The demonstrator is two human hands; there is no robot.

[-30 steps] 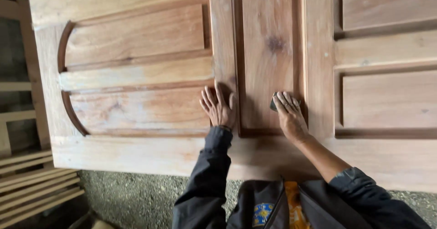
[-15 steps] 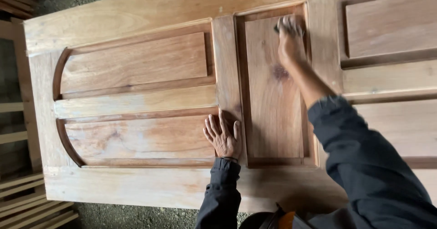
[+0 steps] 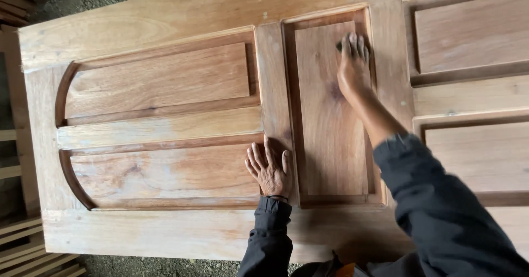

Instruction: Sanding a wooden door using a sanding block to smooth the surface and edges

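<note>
A bare wooden panelled door (image 3: pixel 165 222) lies flat, filling most of the view, with pale rails and redder recessed panels. Nearest, the left hand (image 3: pixel 270 169) rests open and flat, fingers spread, on the stile beside the upright centre panel (image 3: pixel 325 144). Farther up that panel, the right hand (image 3: pixel 352 62) presses a small dark sanding pad (image 3: pixel 339 46) under its curled fingers against the panel's upper right edge.

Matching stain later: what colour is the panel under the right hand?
Warm reddish-brown panel with a dark knot; head view.
</note>
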